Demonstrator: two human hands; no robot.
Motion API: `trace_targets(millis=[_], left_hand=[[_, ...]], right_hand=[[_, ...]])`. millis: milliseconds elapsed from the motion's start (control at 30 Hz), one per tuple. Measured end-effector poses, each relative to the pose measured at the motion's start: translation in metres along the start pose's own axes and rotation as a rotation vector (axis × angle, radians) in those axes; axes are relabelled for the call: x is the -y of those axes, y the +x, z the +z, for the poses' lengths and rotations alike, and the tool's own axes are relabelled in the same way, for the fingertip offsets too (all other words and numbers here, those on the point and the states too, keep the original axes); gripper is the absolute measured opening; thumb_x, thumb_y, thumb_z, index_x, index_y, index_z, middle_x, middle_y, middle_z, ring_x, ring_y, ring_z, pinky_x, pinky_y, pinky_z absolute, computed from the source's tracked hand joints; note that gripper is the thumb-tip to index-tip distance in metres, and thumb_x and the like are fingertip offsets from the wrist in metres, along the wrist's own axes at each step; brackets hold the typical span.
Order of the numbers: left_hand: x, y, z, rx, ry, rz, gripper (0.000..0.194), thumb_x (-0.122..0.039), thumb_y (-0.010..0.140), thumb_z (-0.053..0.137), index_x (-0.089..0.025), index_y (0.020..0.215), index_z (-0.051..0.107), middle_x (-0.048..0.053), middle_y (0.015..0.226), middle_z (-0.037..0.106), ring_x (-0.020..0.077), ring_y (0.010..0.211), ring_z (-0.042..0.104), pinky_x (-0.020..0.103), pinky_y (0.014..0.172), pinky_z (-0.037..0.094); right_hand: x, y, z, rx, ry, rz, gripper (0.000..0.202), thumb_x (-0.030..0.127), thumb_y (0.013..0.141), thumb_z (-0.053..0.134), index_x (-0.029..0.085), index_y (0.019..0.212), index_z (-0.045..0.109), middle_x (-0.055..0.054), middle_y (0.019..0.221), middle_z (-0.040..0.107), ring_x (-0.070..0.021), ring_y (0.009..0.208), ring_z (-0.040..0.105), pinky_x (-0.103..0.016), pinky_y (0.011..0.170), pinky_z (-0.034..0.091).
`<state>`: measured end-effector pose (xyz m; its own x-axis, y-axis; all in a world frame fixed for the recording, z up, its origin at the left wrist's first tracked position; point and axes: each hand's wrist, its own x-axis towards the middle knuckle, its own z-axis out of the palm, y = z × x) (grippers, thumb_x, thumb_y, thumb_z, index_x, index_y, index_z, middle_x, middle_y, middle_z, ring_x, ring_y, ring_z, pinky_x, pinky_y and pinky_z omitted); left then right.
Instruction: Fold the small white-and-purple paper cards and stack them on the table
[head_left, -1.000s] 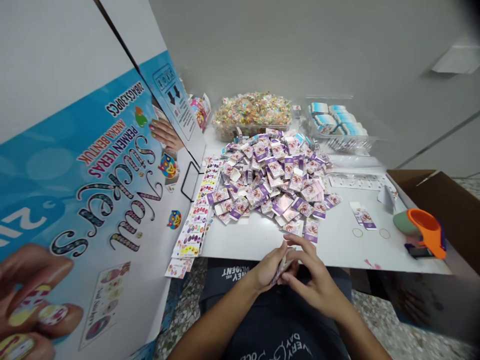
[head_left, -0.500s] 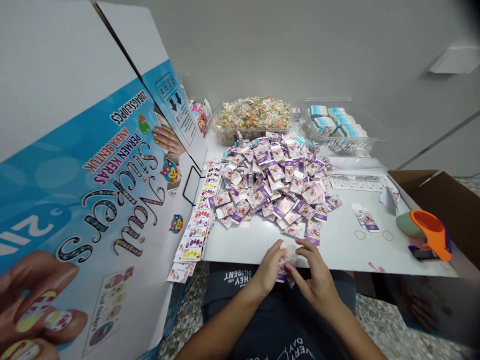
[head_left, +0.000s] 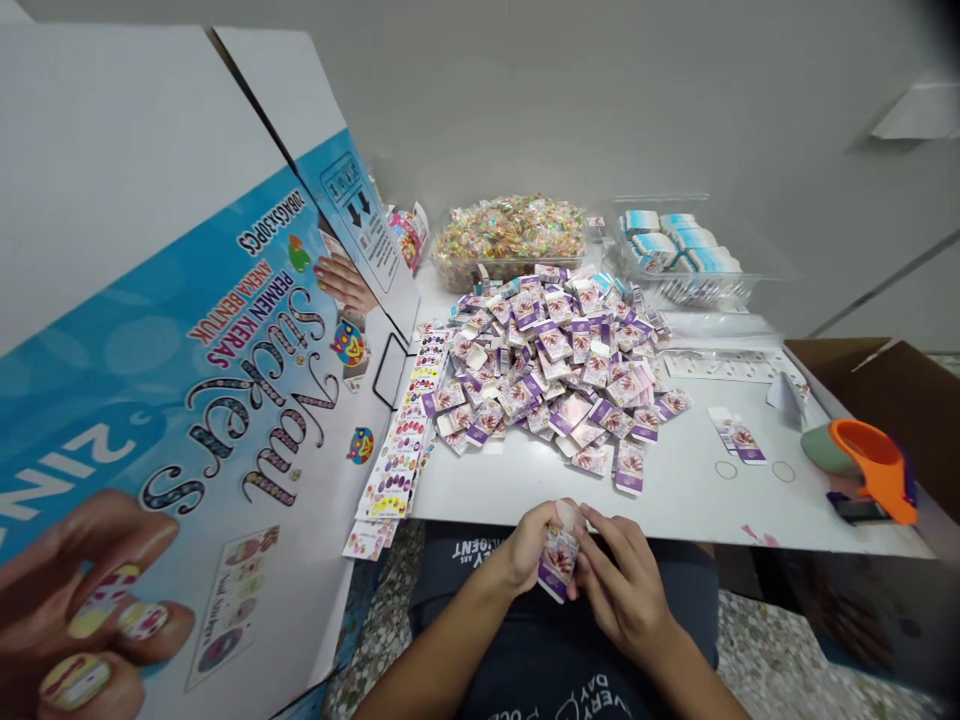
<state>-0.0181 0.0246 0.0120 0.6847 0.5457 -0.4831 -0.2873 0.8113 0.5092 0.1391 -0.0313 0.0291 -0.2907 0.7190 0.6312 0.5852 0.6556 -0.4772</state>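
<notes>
Purple-and-white small packet (head_left: 559,560) gripped between both hands just below the near edge of the white table (head_left: 675,500), over the lap. Left hand (head_left: 529,545) pinching its left side, right hand (head_left: 619,580) closed on its right side, fingertips touching the card. Heaped on the table beyond: pile of like packets (head_left: 555,360). Left of the pile, strip of nail sticker sheets (head_left: 401,440) beside big blue carton (head_left: 187,380). Far right, orange tape dispenser (head_left: 870,470).
</notes>
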Motion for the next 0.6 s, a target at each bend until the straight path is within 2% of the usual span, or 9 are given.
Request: trace_targets(millis=[100,200,267,367,467,533,600], left_hand=[[0.000,-0.001,-0.004,0.033,0.005,-0.002,0.033,-0.044,0.066,0.048,-0.015,0.076,0.060,0.005,0.052,0.061,0.0177,0.036,0.056,0.026,0.033,0.046],[-0.001,-0.004,-0.006,0.098,0.113,-0.014,0.036,-0.047,0.068,0.049,-0.013,0.072,0.059,0.008,0.049,0.062,0.0183,0.035,0.057,0.025,0.033,0.047],[-0.002,-0.005,-0.002,0.115,0.138,0.029,0.036,-0.048,0.073,0.050,-0.013,0.080,0.059,0.007,0.053,0.063,0.0187,0.039,0.060,0.026,0.035,0.049],[-0.004,-0.007,0.011,0.020,0.179,0.250,0.035,-0.051,0.085,0.058,-0.018,0.096,0.053,0.000,0.067,0.063,0.0154,0.047,0.062,0.025,0.042,0.053],[-0.005,-0.010,0.022,-0.067,0.364,0.411,0.044,-0.052,0.086,0.069,-0.021,0.109,0.049,-0.001,0.084,0.062,0.0114,0.056,0.064,0.021,0.047,0.054],[-0.006,-0.011,0.026,-0.080,0.452,0.442,0.045,-0.054,0.088,0.068,-0.020,0.112,0.049,-0.002,0.082,0.061,0.0106,0.053,0.062,0.021,0.045,0.052],[-0.007,-0.011,0.026,-0.084,0.473,0.456,0.045,-0.057,0.092,0.061,-0.018,0.112,0.052,-0.004,0.068,0.059,0.0106,0.046,0.058,0.021,0.042,0.050]], right_hand=[[0.004,0.009,0.001,0.004,0.132,0.145,0.039,0.009,0.091,0.059,0.022,0.128,0.066,-0.016,0.142,0.057,-0.0296,0.124,0.056,-0.048,0.095,0.054],[0.005,0.021,-0.005,0.101,0.249,0.281,0.012,0.019,0.093,0.063,0.023,0.099,0.073,-0.011,0.130,0.064,-0.0253,0.117,0.059,-0.040,0.093,0.056],[0.003,0.026,-0.009,0.147,0.270,0.299,0.013,0.020,0.096,0.061,0.023,0.090,0.072,-0.009,0.113,0.070,-0.0224,0.105,0.063,-0.037,0.087,0.056],[0.000,0.027,-0.012,0.040,0.236,0.328,0.018,0.018,0.097,0.058,0.021,0.087,0.072,-0.006,0.091,0.070,-0.0198,0.087,0.065,-0.033,0.077,0.055],[-0.005,0.020,-0.006,-0.180,0.120,0.402,0.013,0.018,0.094,0.062,0.022,0.102,0.072,-0.006,0.094,0.072,-0.0214,0.086,0.067,-0.034,0.074,0.056],[-0.008,0.014,-0.001,-0.273,0.012,0.394,0.033,0.016,0.092,0.064,0.023,0.124,0.067,-0.009,0.106,0.073,-0.0250,0.094,0.069,-0.040,0.082,0.058],[-0.011,0.011,0.003,-0.243,-0.043,0.307,0.051,0.012,0.092,0.062,0.024,0.142,0.058,-0.011,0.119,0.072,-0.0281,0.105,0.069,-0.048,0.091,0.057]])
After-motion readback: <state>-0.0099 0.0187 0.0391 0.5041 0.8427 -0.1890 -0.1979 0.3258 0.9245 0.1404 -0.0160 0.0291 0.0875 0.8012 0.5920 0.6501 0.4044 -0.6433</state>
